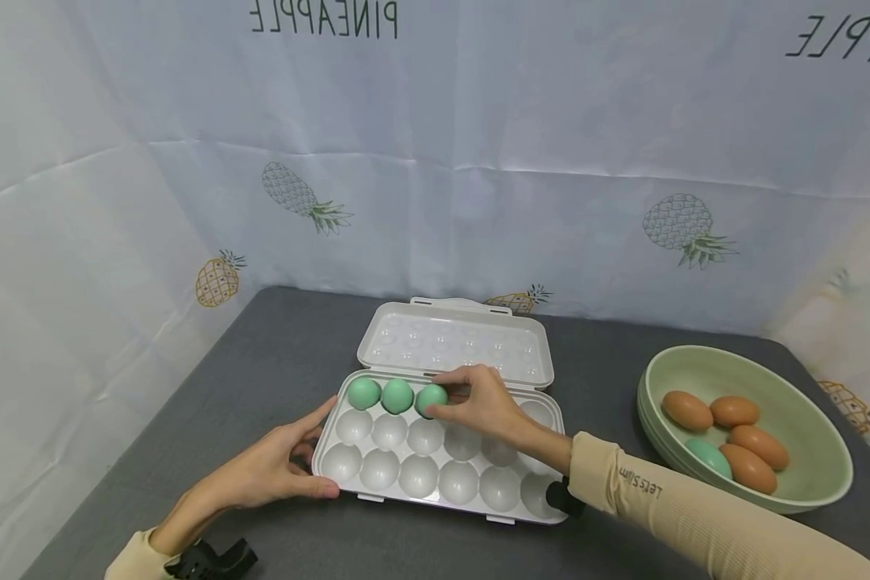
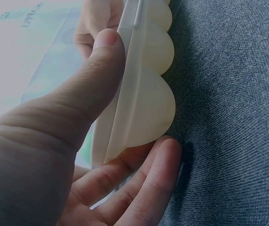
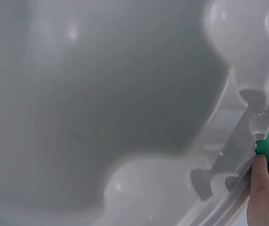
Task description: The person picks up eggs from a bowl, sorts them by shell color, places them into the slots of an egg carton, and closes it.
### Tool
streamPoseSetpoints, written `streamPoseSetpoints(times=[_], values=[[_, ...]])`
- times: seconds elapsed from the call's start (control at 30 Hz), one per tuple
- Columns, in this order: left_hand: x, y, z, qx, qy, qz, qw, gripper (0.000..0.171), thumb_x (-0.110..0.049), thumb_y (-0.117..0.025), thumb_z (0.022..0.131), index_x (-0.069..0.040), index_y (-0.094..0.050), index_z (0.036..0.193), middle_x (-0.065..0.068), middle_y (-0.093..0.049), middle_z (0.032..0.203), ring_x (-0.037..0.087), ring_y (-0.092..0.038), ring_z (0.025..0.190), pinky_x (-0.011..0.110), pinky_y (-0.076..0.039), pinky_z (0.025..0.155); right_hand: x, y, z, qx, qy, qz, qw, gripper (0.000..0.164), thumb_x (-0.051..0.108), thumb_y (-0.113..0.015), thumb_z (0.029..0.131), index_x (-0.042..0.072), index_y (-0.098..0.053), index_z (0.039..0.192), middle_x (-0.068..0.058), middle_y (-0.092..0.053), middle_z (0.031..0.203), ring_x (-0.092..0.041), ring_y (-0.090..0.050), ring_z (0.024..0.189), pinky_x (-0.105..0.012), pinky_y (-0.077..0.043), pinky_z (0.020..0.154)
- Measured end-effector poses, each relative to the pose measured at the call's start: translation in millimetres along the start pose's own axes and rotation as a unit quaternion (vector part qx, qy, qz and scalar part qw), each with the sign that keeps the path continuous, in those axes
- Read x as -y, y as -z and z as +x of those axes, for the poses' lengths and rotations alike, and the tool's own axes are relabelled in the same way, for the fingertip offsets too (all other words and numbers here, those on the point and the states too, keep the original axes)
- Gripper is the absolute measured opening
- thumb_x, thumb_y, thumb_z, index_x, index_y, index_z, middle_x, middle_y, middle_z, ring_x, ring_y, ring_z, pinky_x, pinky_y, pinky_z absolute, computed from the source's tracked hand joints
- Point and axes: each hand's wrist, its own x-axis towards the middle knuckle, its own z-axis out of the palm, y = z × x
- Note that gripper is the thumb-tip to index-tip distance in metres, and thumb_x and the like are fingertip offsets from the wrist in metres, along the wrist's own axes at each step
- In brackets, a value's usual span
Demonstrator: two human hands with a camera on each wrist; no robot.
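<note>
A white plastic egg tray lies open on the table, its hinged lid folded back behind it. My right hand pinches a green egg between thumb and fingers at the third cup of the back row. Two more green eggs sit in the cups to its left. At the tray's left end my left hand holds the edge. The left wrist view has the thumb against the rim and the fingers under an end cup. Part of the back row is hidden behind my right hand.
To the right stands a pale green bowl, with a second rim showing under it. Several brown eggs and one green egg lie in it. A pineapple-print curtain hangs behind the dark grey table.
</note>
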Motion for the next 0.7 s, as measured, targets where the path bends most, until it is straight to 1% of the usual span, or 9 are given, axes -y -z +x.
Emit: streamPoseSetpoints(times=[0.17,0.3,0.4,0.57,0.63,0.7], values=[[0.3,-0.1,0.0,0.001,-0.003,-0.005,1.0000,0.113,-0.018,-0.083,0.087,0.013,0.000,0.158,0.039,-0.058,0.132,0.003,-0.070,0.088,0.028,-0.062,0.071,1.8,5.6,-0.3,0.001,-0.020,0.033,0.999,0.048,0.013,-0.087,0.081,-0.005,-0.071,0.122,-0.022,-0.073,0.121,-0.031,-0.074,0.109,-0.025,-0.060,0.090],[1.1,-0.1,-0.3,-0.002,-0.005,-0.006,1.0000,0.113,-0.017,-0.083,0.087,0.013,0.000,0.158,0.038,-0.058,0.131,0.003,-0.069,0.088,0.028,-0.062,0.072,4.9,15.7,-0.4,0.002,-0.034,0.073,0.997,0.049,0.016,-0.084,0.084,-0.004,-0.070,0.126,-0.020,-0.072,0.126,-0.032,-0.071,0.115,-0.026,-0.058,0.096],[1.4,-0.2,-0.5,-0.002,-0.006,-0.006,1.0000,0.113,-0.017,-0.083,0.087,0.012,0.000,0.159,0.038,-0.059,0.131,0.003,-0.069,0.088,0.028,-0.062,0.072,8.1,24.2,-1.8,0.014,-0.040,0.099,0.994,0.050,0.017,-0.082,0.086,-0.002,-0.068,0.130,-0.020,-0.070,0.131,-0.034,-0.068,0.120,-0.025,-0.057,0.098],[1.6,0.1,-0.6,-0.002,-0.002,-0.005,1.0000,0.113,-0.018,-0.083,0.087,0.012,0.000,0.159,0.037,-0.059,0.131,0.002,-0.069,0.088,0.028,-0.062,0.072,11.6,40.2,-7.2,0.037,-0.025,0.122,0.991,0.049,0.016,-0.080,0.088,-0.002,-0.066,0.132,-0.025,-0.065,0.136,-0.039,-0.064,0.125,-0.026,-0.057,0.098],[1.9,0.3,-0.7,-0.001,-0.001,-0.005,1.0000,0.113,-0.017,-0.083,0.087,0.012,0.000,0.159,0.038,-0.058,0.131,0.002,-0.069,0.089,0.028,-0.062,0.073,13.4,48.3,-10.2,0.039,-0.020,0.130,0.991,0.048,0.014,-0.079,0.089,-0.002,-0.066,0.133,-0.028,-0.063,0.137,-0.042,-0.062,0.127,-0.027,-0.057,0.098],[2.2,0.5,-0.5,-0.001,-0.002,-0.006,1.0000,0.113,-0.017,-0.083,0.087,0.012,0.000,0.159,0.038,-0.058,0.132,0.003,-0.069,0.090,0.028,-0.062,0.073,15.1,57.9,-13.5,0.033,-0.013,0.130,0.991,0.047,0.012,-0.078,0.089,-0.002,-0.066,0.132,-0.028,-0.063,0.137,-0.042,-0.062,0.127,-0.027,-0.058,0.097]])
